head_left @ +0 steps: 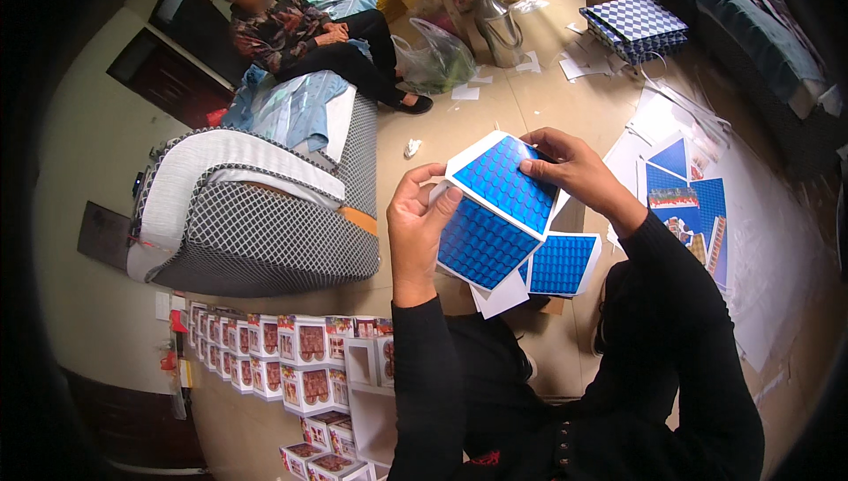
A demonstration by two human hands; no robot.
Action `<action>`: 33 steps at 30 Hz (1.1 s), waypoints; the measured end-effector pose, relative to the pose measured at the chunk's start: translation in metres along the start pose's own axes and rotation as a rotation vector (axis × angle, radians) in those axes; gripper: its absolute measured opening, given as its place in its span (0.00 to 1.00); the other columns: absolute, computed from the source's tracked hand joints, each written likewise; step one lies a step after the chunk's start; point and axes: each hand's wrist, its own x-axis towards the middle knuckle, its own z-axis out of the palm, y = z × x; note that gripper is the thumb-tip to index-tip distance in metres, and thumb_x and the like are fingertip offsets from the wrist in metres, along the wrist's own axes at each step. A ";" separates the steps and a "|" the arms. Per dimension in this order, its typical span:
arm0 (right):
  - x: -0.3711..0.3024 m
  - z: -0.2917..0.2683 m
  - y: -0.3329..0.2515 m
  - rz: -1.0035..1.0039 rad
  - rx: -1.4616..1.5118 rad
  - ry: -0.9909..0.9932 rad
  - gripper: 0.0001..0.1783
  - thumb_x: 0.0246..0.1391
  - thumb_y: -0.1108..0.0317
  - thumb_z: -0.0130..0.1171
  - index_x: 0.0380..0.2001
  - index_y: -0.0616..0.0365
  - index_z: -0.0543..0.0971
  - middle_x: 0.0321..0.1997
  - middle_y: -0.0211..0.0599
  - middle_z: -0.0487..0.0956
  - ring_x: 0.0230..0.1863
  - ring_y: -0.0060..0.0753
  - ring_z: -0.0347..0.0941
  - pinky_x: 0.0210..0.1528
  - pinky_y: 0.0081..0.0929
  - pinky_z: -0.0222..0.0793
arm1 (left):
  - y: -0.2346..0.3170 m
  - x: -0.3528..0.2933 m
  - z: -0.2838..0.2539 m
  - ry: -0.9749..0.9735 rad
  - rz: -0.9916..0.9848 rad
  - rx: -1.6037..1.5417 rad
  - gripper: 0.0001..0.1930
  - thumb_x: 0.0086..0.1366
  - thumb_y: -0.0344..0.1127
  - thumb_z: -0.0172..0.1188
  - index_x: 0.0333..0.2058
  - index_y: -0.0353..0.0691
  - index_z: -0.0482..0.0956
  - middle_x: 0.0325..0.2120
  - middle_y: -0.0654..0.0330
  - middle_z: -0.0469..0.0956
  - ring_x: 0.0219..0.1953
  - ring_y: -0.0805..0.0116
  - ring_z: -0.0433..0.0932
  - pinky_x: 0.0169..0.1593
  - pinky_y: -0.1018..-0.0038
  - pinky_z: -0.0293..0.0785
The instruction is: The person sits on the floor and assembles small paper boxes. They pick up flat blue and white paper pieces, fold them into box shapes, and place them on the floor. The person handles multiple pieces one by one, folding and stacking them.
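Between my hands is a folded card piece point(488, 235) printed with blue roof tiles and edged in white, its two tiled faces meeting at a crease. My left hand point(418, 220) grips its left edge, thumb in front and fingers behind. At the upper right edge, my right hand point(572, 170) pinches it with the thumb flat on the upper tiled face. Below it, near my knees, is another blue-tiled card piece point(563, 262) with white flaps. A plain white flap point(502, 294) shows next to that one; which piece it belongs to I cannot tell.
Stacked printed boxes point(311, 348) stand on the floor at lower left. A patterned sofa point(265, 234) is at left, with a seated person point(305, 39) beyond. On the right, printed card pieces point(685, 194) lie on white sheeting point(760, 278). A metal flask point(496, 26) stands farther off.
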 end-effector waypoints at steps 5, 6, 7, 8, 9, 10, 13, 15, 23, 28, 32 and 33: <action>-0.002 -0.002 0.001 0.020 0.000 0.012 0.28 0.54 0.59 0.65 0.51 0.68 0.73 0.48 0.47 0.78 0.52 0.36 0.74 0.55 0.29 0.68 | 0.000 0.001 0.004 -0.020 0.006 -0.002 0.20 0.60 0.29 0.65 0.49 0.32 0.70 0.35 0.55 0.82 0.38 0.75 0.79 0.44 0.82 0.72; -0.001 -0.002 0.002 0.023 -0.006 0.013 0.27 0.54 0.59 0.65 0.51 0.67 0.73 0.48 0.47 0.78 0.52 0.36 0.74 0.55 0.29 0.68 | -0.001 0.000 0.004 -0.020 0.016 0.000 0.21 0.60 0.30 0.66 0.50 0.32 0.70 0.34 0.56 0.82 0.36 0.77 0.78 0.42 0.83 0.72; -0.001 -0.002 0.002 0.024 -0.013 0.016 0.27 0.54 0.59 0.65 0.51 0.67 0.73 0.48 0.47 0.78 0.52 0.36 0.74 0.55 0.29 0.68 | -0.001 0.001 0.004 -0.028 0.022 0.007 0.21 0.60 0.31 0.66 0.50 0.32 0.70 0.35 0.55 0.82 0.36 0.77 0.78 0.42 0.83 0.72; -0.002 -0.003 0.002 0.026 -0.013 0.014 0.27 0.54 0.60 0.65 0.51 0.67 0.73 0.48 0.46 0.78 0.52 0.35 0.74 0.55 0.29 0.68 | -0.001 0.001 0.002 -0.037 0.027 0.013 0.21 0.60 0.31 0.66 0.50 0.32 0.70 0.35 0.55 0.82 0.36 0.76 0.78 0.42 0.83 0.72; -0.002 -0.003 0.002 0.029 -0.013 0.013 0.27 0.54 0.60 0.66 0.51 0.67 0.73 0.48 0.46 0.78 0.52 0.35 0.74 0.55 0.29 0.68 | -0.002 0.001 0.002 -0.046 0.033 0.019 0.21 0.60 0.31 0.66 0.50 0.32 0.71 0.35 0.55 0.82 0.36 0.76 0.78 0.43 0.83 0.72; -0.002 -0.003 0.001 0.028 -0.013 0.011 0.27 0.53 0.60 0.66 0.51 0.67 0.73 0.48 0.46 0.78 0.52 0.35 0.74 0.55 0.28 0.68 | 0.000 0.001 0.005 -0.030 0.025 0.021 0.21 0.60 0.31 0.66 0.50 0.32 0.71 0.35 0.55 0.82 0.36 0.76 0.78 0.43 0.83 0.72; -0.001 -0.003 -0.001 0.026 -0.032 0.028 0.27 0.53 0.61 0.66 0.51 0.67 0.73 0.47 0.46 0.79 0.52 0.35 0.74 0.55 0.28 0.68 | 0.004 0.000 0.010 -0.002 0.026 0.039 0.20 0.61 0.31 0.66 0.49 0.31 0.72 0.34 0.55 0.81 0.37 0.76 0.78 0.44 0.82 0.71; 0.000 0.000 -0.002 0.005 -0.019 0.024 0.27 0.52 0.62 0.67 0.50 0.67 0.73 0.47 0.45 0.79 0.51 0.33 0.74 0.54 0.27 0.68 | 0.000 0.000 0.002 -0.007 0.060 0.070 0.17 0.61 0.31 0.65 0.47 0.32 0.73 0.33 0.56 0.81 0.37 0.76 0.78 0.43 0.82 0.72; -0.006 0.003 -0.014 -0.077 0.045 0.077 0.20 0.52 0.64 0.67 0.42 0.66 0.74 0.40 0.36 0.79 0.43 0.23 0.74 0.47 0.22 0.70 | 0.005 0.001 -0.001 -0.013 0.009 0.023 0.16 0.62 0.27 0.61 0.48 0.33 0.70 0.36 0.56 0.80 0.38 0.75 0.77 0.46 0.82 0.69; -0.003 0.001 -0.002 -0.073 0.006 0.110 0.15 0.53 0.64 0.66 0.36 0.63 0.75 0.32 0.31 0.77 0.36 0.20 0.72 0.39 0.20 0.70 | -0.005 0.004 -0.001 0.027 0.026 0.106 0.11 0.62 0.30 0.62 0.41 0.33 0.74 0.30 0.61 0.79 0.33 0.80 0.75 0.40 0.84 0.69; -0.005 0.004 -0.003 -0.043 -0.013 0.096 0.13 0.54 0.64 0.65 0.35 0.62 0.75 0.31 0.29 0.77 0.34 0.18 0.71 0.38 0.19 0.69 | -0.007 0.003 -0.007 0.077 0.008 0.208 0.08 0.62 0.31 0.63 0.35 0.34 0.76 0.29 0.64 0.78 0.33 0.80 0.73 0.40 0.83 0.68; -0.005 0.003 -0.002 -0.031 -0.006 0.082 0.13 0.55 0.64 0.65 0.35 0.62 0.75 0.31 0.29 0.77 0.34 0.18 0.71 0.38 0.19 0.69 | -0.005 0.003 -0.006 0.085 0.005 0.215 0.07 0.62 0.31 0.63 0.34 0.34 0.77 0.29 0.65 0.78 0.33 0.80 0.73 0.40 0.83 0.68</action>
